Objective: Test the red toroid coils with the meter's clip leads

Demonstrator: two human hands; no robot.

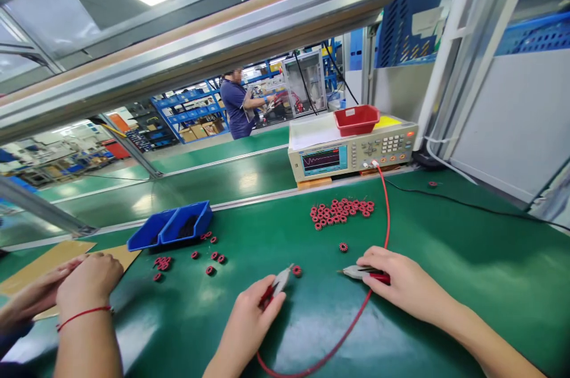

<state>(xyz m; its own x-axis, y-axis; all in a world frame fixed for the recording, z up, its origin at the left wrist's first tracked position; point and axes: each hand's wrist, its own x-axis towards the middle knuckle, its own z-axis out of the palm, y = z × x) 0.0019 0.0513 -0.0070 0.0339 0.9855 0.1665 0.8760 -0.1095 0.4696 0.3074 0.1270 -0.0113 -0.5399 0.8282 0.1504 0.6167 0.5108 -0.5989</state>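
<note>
Tabletop (329, 307) of smooth green bears a small red ribbed ring (297, 271), touching or just beside (unclear which) the tip of a grey-nosed, red-handled clip (281, 281) pinched in the left hand (250, 315), while the right hand (398, 278) pinches a matching grey-and-red clip (355, 272) near a second red ribbed ring (343, 247).

Bare hands (399, 280), bare forearms (474, 330)
</note>
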